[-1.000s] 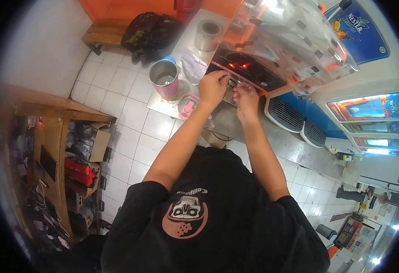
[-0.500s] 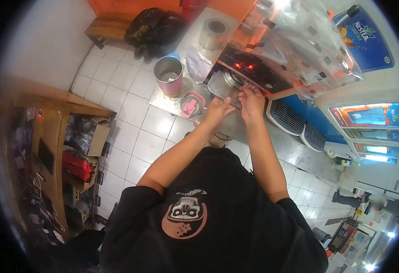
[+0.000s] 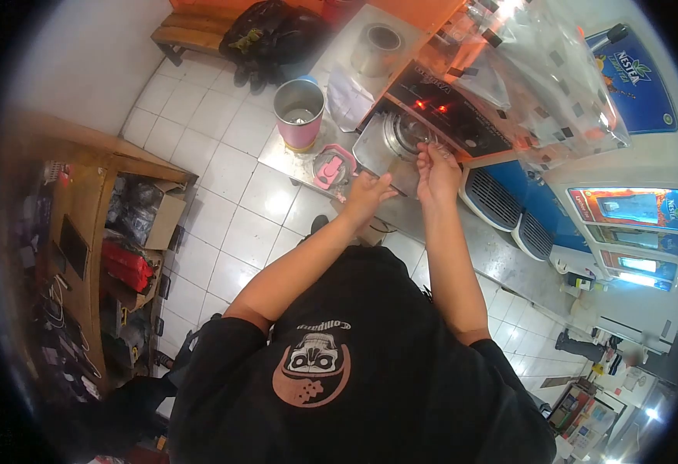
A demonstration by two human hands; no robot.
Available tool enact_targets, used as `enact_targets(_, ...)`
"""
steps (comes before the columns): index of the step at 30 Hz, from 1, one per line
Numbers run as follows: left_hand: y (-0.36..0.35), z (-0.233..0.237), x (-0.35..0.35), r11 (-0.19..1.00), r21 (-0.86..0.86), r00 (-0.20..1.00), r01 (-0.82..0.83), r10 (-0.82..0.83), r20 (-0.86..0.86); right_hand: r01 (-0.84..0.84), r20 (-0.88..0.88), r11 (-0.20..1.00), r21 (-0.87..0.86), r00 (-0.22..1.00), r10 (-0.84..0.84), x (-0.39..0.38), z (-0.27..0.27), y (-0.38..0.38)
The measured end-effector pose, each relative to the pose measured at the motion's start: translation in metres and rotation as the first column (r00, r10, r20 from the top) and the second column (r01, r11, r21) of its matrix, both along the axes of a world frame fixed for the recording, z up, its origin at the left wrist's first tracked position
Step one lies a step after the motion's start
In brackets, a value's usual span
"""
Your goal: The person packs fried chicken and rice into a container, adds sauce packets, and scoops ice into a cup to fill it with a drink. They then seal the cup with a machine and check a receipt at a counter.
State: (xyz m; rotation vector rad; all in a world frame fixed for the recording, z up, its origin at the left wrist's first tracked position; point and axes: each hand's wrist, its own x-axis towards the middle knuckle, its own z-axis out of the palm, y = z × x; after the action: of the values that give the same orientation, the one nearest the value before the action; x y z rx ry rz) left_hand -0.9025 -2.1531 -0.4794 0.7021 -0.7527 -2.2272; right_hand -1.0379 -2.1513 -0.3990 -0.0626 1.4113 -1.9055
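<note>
A machine with a black panel (image 3: 451,108) and red lit digits has a metal tray (image 3: 368,151) pulled out of its front; it looks like a cup sealer. A round metal ring (image 3: 398,136) sits in the tray. My left hand (image 3: 368,196) is closed at the tray's near edge, its fingers partly hidden. To the right, my right hand (image 3: 438,176) pinches a crumpled piece of clear plastic film (image 3: 441,148) beside the ring. Left of the tray are a pink-lidded container (image 3: 331,168) and a pink tumbler (image 3: 300,124) with a steel inside, standing upright without a lid.
A steel canister (image 3: 378,50) and white paper (image 3: 348,99) share the counter. Clear plastic sheeting (image 3: 540,85) drapes over the machine. Drip trays (image 3: 494,199) lie to the right, near a drinks dispenser (image 3: 629,209). Shelves (image 3: 134,255) stand left; another person (image 3: 586,346) is far right.
The view has shifted slightly, so the counter appears a little lower and further right. My right hand is raised a little over the tray; my left stays at its edge.
</note>
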Motion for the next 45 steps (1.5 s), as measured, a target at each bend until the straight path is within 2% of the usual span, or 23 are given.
enact_targets(9,0.01,0.013,0.017,0.997,0.081,0.999,-0.015,0.011,0.049,-0.088,-0.006,0.991,0.104,0.996,0.089,-0.008,0.005,0.008)
enact_targets(11,0.012,0.005,0.016,0.995,0.081,0.979,-0.057,0.039,0.202,-0.125,-0.006,0.985,0.121,0.992,0.126,-0.012,0.008,0.011)
enact_targets(12,0.015,0.009,0.015,0.996,0.078,0.98,-0.047,0.03,0.198,-0.166,-0.006,0.976,0.138,0.986,0.168,-0.015,0.01,0.013)
enact_targets(13,0.019,0.02,0.015,0.934,-0.269,0.829,-0.234,0.336,0.447,-0.156,-0.009,0.978,0.137,0.987,0.158,-0.017,0.011,0.015)
enact_targets(14,0.021,0.03,0.015,0.738,-0.615,0.553,-0.277,0.646,0.526,-0.208,-0.056,0.959,0.192,0.973,0.222,-0.017,0.012,0.018)
enact_targets(15,0.014,0.046,0.017,0.739,-0.617,0.56,-0.271,0.642,0.523,-0.256,-0.099,0.934,0.248,0.953,0.287,-0.018,0.013,0.019)
enact_targets(16,0.004,0.065,0.021,0.512,-0.859,0.633,-0.009,0.668,0.391,-0.249,-0.098,0.936,0.248,0.955,0.28,-0.018,0.012,0.02)
enact_targets(17,-0.003,0.077,0.022,0.171,-0.962,0.726,0.215,0.631,0.274,-0.239,-0.13,0.935,0.263,0.951,0.279,-0.017,0.011,0.022)
enact_targets(18,-0.008,0.082,0.016,0.171,-0.961,0.728,0.216,0.628,0.275,-0.23,-0.162,0.933,0.276,0.946,0.281,-0.016,0.01,0.024)
enact_targets(20,-0.014,0.089,0.001,0.003,-0.919,0.776,0.394,0.534,0.335,-0.199,-0.203,0.945,0.26,0.945,0.255,-0.015,0.004,0.025)
enact_targets(21,-0.015,0.086,-0.002,0.001,-0.92,0.776,0.391,0.537,0.33,-0.172,-0.244,0.955,0.241,0.942,0.231,-0.014,0.003,0.023)
enact_targets(23,-0.019,0.074,-0.007,-0.078,-0.898,0.759,0.434,0.568,0.318,-0.128,-0.28,0.963,0.237,0.94,0.194,-0.01,0.001,0.02)
enact_targets(25,-0.02,0.073,-0.009,-0.062,-0.896,0.761,0.44,0.556,0.335,-0.08,-0.3,0.966,0.248,0.941,0.155,-0.008,-0.007,0.023)
enact_targets(27,-0.018,0.071,-0.007,-0.041,-0.893,0.757,0.449,0.547,0.356,-0.061,-0.377,0.983,0.172,0.918,0.123,-0.007,-0.014,0.022)
enact_targets(33,-0.018,0.073,-0.01,-0.06,-0.898,0.749,0.435,0.577,0.324,-0.107,-0.28,0.986,0.125,0.95,0.139,-0.01,-0.015,0.024)
enact_targets(35,-0.02,0.073,-0.014,-0.1,-0.913,0.756,0.394,0.601,0.26,-0.104,-0.267,0.985,0.138,0.954,0.138,-0.01,-0.014,0.024)
enact_targets(42,-0.025,0.071,-0.014,-0.104,-0.906,0.766,0.41,0.58,0.28,-0.033,-0.273,0.984,0.175,0.959,0.081,-0.007,-0.01,0.02)
enact_targets(43,-0.025,0.069,-0.014,-0.133,-0.907,0.764,0.4,0.596,0.249,-0.035,-0.273,0.984,0.175,0.958,0.082,-0.008,-0.009,0.019)
enact_targets(45,-0.025,0.069,-0.015,-0.163,-0.906,0.761,0.39,0.612,0.217,0.061,-0.328,0.976,0.208,0.945,0.011,-0.011,-0.007,0.017)
